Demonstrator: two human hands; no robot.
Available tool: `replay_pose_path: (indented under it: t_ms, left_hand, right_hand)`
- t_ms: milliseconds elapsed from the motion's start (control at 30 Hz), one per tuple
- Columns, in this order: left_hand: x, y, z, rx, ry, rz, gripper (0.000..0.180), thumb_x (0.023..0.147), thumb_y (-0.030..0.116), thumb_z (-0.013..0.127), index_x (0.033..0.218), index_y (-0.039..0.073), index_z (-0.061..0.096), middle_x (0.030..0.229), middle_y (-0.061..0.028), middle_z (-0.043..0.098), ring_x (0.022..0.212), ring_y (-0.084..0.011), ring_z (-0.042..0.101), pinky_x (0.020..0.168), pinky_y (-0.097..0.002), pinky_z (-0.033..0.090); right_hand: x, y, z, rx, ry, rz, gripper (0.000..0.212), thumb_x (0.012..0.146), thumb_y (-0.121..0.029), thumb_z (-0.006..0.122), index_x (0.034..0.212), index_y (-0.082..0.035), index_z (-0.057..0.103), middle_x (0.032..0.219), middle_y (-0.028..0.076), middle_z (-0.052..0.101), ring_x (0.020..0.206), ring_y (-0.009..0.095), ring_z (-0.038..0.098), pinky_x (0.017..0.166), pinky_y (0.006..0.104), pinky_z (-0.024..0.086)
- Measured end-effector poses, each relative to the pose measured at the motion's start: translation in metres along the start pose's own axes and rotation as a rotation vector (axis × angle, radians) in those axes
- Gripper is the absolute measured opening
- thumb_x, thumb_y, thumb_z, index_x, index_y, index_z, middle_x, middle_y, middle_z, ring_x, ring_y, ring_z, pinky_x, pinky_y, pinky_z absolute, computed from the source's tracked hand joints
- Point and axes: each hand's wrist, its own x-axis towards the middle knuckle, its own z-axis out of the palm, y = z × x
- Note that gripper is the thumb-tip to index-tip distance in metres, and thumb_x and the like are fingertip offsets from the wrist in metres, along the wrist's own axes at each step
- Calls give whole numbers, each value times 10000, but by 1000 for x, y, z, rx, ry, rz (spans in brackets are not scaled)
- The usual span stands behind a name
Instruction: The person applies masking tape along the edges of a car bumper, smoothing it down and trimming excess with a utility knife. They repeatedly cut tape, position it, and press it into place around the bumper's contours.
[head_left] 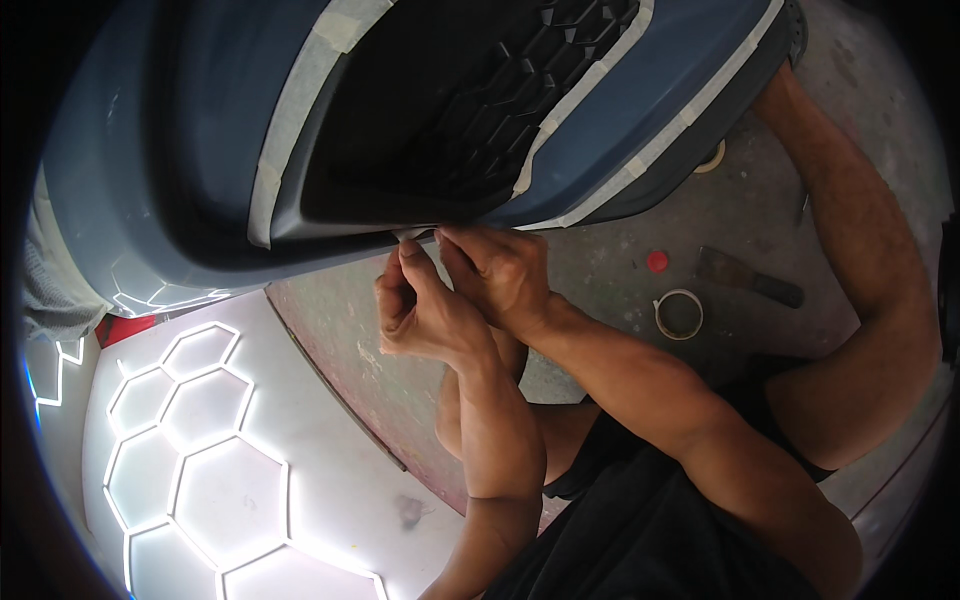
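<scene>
A blue-grey car bumper point(120, 190) fills the upper left, its black honeycomb grille point(530, 80) edged with strips of pale masking tape. At the grille's lower edge, my left hand point(435, 310) is closed, thumb and forefinger pinching a short pale end of masking tape point(413, 234). Right beside it, my right hand point(500, 275) is closed too, its fingertips pressed to the same edge on the tape. How much tape lies between the right fingers is hidden. Another tape strip point(290, 120) runs up the grille's left side.
On the grey floor to the right lie a tape roll point(657, 315), a red cap point(657, 261) and a scraper with a dark handle point(775, 290). A second tape roll point(712, 160) sits partly under the bumper. Hexagonal lights point(230, 490) glow at lower left.
</scene>
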Motion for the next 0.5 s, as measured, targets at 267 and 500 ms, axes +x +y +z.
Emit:
replay_pose_path:
  t_ms: [267,500]
  left_hand:
    - [-9,-27,-19,40,-149,2,280,932,131,608,1021,-46,806,663,11,612,598,-41,462,550,-227,342]
    - [-8,-25,-25,-54,-256,12,245,928,45,622,1065,-36,807,730,-7,656,630,-50,484,579,-235,386]
  right_hand:
    - [3,4,-3,-66,-19,-115,29,846,-57,745,874,-62,740,656,86,699,522,240,689,488,354,545]
    - [4,8,-6,-159,-29,-180,147,803,-47,828,934,-47,763,800,120,768,669,274,758,582,359,595]
